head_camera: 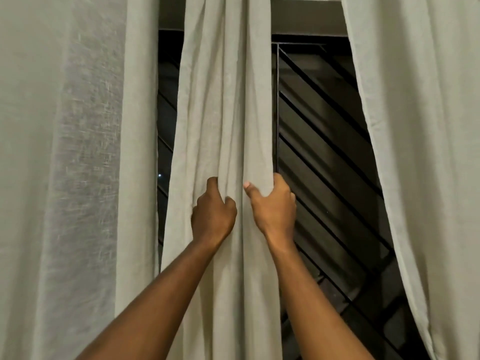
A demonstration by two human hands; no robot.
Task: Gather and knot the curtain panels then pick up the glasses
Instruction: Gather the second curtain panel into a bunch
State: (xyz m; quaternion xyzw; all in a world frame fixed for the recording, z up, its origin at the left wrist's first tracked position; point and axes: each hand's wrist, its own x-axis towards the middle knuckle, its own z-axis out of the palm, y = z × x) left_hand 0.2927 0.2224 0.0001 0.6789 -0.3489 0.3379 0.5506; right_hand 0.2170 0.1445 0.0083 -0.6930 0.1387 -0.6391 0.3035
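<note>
A pale grey-green middle curtain panel (223,105) hangs straight down in front of a dark window. My left hand (213,214) grips a bunch of its folds at about mid height. Right beside it, my right hand (272,206) holds the panel's right edge, fingers wrapped behind the cloth and thumb in front. A left curtain panel (78,152) and a right curtain panel (426,126) hang apart from the middle one. No glasses are in view.
Behind the curtains is a dark window (324,152) with a black metal grille of slanted bars. A dark frame beam (306,16) runs across the top. Gaps of bare window show on both sides of the middle panel.
</note>
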